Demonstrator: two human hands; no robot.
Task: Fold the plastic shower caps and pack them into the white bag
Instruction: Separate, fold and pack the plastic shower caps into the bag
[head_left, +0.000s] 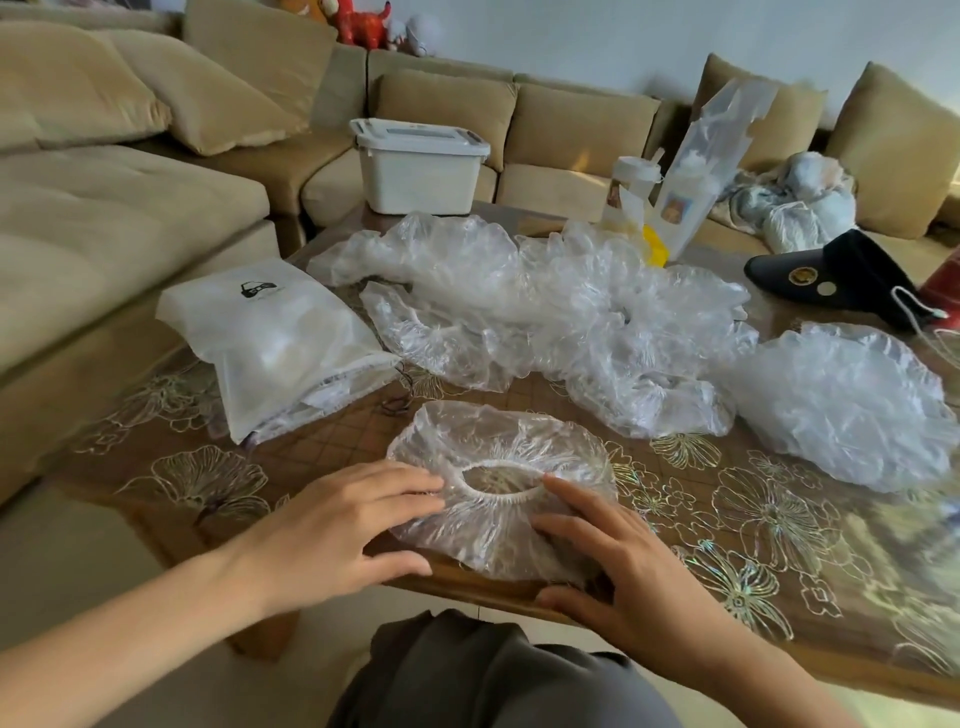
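1. Both hands flat, fingers straight: my left hand (337, 525) and right hand (613, 561) press one shower cap (493, 436) at the near edge of the table (727, 519).
2. I see the white bag (275, 343) far-left of it, apart.

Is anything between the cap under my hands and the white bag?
Nothing visible blocks it. Between the shower cap and the white bag to its left lies bare table, save a thin dark cord by the bag's mouth.

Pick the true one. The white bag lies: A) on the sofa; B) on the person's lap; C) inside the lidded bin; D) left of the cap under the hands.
D: the white bag lies on the table, left of the shower cap that the left hand and right hand rest on.
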